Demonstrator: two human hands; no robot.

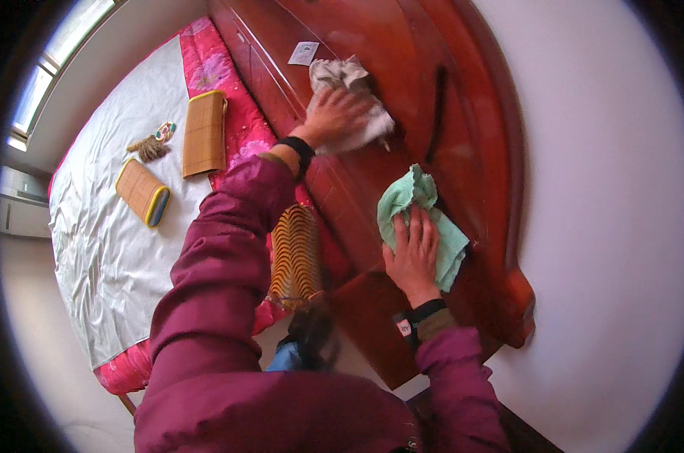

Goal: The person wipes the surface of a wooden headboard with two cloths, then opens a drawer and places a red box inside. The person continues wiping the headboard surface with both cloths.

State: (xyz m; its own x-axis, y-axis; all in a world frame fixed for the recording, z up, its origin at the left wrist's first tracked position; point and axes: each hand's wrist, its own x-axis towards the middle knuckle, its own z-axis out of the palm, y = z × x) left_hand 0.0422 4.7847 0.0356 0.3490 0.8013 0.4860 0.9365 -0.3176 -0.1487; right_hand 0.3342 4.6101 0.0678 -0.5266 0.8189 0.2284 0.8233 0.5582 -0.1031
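My left hand lies flat, fingers outstretched, on a crumpled greyish-white cloth against the glossy red-brown wooden headboard. Lower down and to the right, my right hand presses on a light green cloth. Its fingers are extended with the thumb apart, and the cloth bunches up beyond the fingertips. Black bands circle both wrists, below maroon sleeves. A small white paper label is on the wood just beyond the greyish-white cloth.
To the left is a bed with a white sheet and pink floral bedding. Two woven, yellow-edged pillows and a brown tufted bundle lie there. A yellow-and-black patterned item sits beside my left arm. At the right stands a white wall.
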